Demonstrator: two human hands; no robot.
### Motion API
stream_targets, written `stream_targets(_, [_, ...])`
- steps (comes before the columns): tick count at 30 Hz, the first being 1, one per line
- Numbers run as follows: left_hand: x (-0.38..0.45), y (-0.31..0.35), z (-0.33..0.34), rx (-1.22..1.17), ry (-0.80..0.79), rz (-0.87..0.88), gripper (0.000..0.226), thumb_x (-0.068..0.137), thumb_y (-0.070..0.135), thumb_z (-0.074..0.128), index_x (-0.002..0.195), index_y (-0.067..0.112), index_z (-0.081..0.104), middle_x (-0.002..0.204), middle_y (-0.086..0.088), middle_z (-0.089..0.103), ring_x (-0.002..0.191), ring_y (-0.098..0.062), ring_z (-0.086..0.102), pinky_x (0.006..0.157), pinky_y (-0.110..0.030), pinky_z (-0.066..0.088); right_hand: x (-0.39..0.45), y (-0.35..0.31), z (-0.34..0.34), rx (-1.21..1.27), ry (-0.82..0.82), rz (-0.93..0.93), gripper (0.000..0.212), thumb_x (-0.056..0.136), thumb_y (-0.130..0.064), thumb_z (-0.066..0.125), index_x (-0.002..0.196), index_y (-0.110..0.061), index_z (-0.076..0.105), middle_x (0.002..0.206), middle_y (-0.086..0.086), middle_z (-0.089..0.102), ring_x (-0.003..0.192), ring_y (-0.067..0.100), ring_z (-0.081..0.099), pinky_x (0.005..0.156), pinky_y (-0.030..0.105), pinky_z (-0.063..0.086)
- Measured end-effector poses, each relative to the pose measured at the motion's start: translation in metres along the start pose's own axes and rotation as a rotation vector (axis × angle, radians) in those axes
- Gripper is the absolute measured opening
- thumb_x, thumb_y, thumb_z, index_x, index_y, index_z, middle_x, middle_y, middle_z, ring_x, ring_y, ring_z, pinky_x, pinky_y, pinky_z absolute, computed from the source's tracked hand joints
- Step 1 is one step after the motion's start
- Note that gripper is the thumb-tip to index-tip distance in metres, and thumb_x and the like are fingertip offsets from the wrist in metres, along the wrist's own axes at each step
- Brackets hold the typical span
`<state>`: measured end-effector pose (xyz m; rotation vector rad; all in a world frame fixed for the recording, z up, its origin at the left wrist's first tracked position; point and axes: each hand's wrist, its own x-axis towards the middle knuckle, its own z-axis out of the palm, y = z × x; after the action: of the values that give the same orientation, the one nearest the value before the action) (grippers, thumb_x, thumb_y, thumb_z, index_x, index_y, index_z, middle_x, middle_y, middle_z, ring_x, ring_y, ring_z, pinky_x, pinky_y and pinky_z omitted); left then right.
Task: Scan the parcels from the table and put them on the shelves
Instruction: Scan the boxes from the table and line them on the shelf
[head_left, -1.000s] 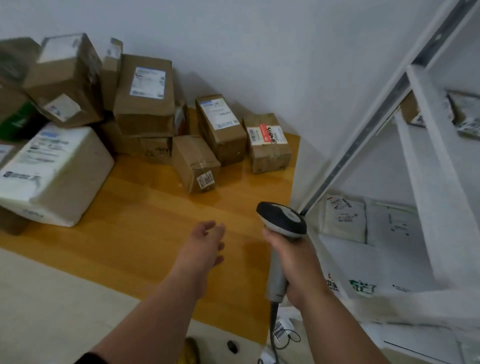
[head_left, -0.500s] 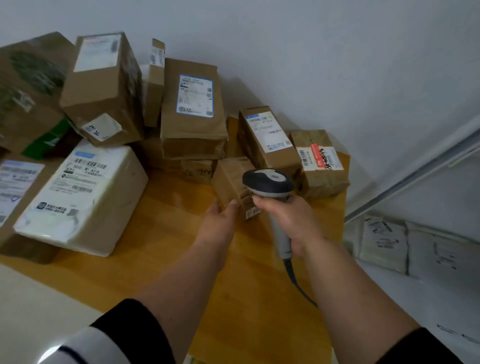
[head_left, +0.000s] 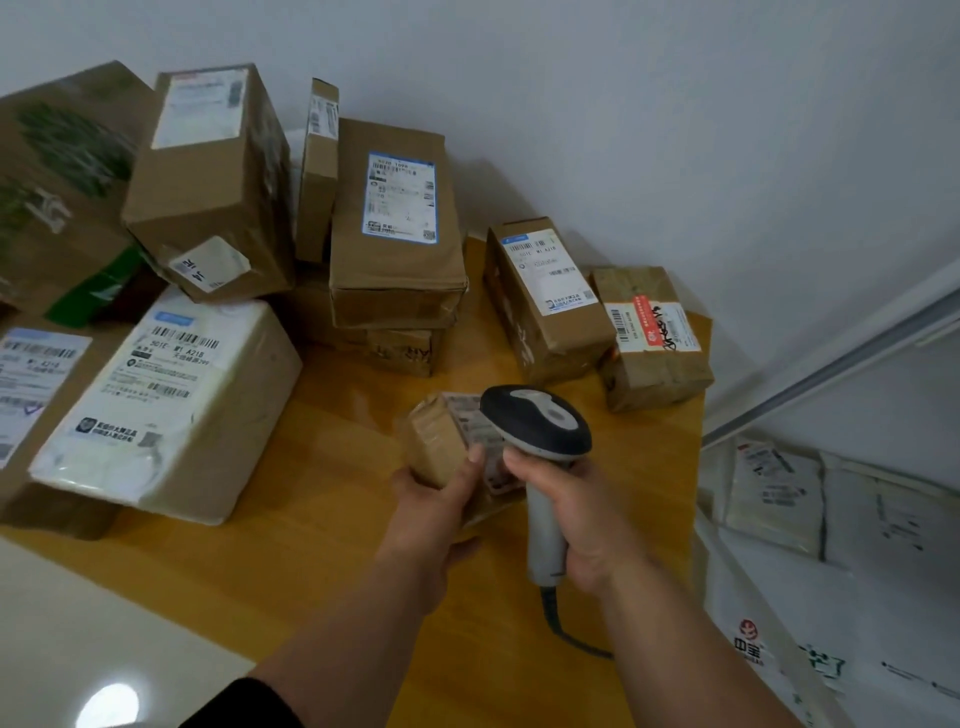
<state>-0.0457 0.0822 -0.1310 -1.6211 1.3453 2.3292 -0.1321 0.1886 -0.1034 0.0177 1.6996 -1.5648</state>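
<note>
Small parcel (head_left: 441, 441): I am holding it up just above the desk (head_left: 322, 519), near the front right part, label side turned toward me. Judging by how one hand is carrying it without strain, it is light. The cardboard looks stiff enough to take a firm squeeze; the clear tape wrapped over it looks glossy and may be slippery, so I am keeping the hold on the short end and underside, where the edges give purchase and the label stays uncovered. No sign of fragility markings that I can read; the picture is blurred there.

Appearance: a small brown carton, taped all round, with a white printed label (head_left: 475, 426) on the upper face. Barcode detail is too smeared to make out.

Hands: my left hand (head_left: 441, 506) is gripping the parcel's near end, thumb on top beside the label, fingers curled below. My right hand (head_left: 576, 512) is wrapped around the grey handle of the scanner (head_left: 537, 421), whose dark head is hanging right over the label, partly hiding it. The two hands are close together, almost touching.

Around: two taped brown boxes (head_left: 597, 312) are standing behind, near the wall; a stack of larger cartons (head_left: 395, 234) and a white-wrapped parcel (head_left: 171, 405) are lying to the left. White mailers (head_left: 774, 493) are sitting on the shelves (head_left: 831, 364) at right.
</note>
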Motion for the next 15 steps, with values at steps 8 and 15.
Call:
stream_targets(8, [-0.032, -0.035, -0.018, -0.148, -0.04, 0.057, 0.083, 0.064, 0.031, 0.081, 0.136, 0.032, 0.04, 0.116, -0.002, 0.071, 0.102, -0.026, 0.07, 0.09, -0.049, 0.055, -0.047, 0.014, -0.021, 0.121, 0.025, -0.019, 0.034, 0.069, -0.027, 0.078, 0.099, -0.013, 0.073, 0.091, 0.004, 0.077, 0.091, 0.025, 0.074, 0.082, 0.037, 0.056])
stream_targets(15, [-0.085, -0.047, -0.014, -0.199, -0.155, 0.159, 0.07, 0.064, 0.013, 0.077, 0.129, 0.027, 0.055, 0.112, -0.006, 0.074, 0.107, -0.03, 0.068, 0.087, -0.042, 0.055, -0.122, 0.015, -0.064, 0.014, -0.016, -0.051, 0.018, 0.071, -0.029, 0.085, 0.079, -0.016, 0.075, 0.074, 0.008, 0.066, 0.064, 0.022, 0.06, 0.07, 0.041, 0.047])
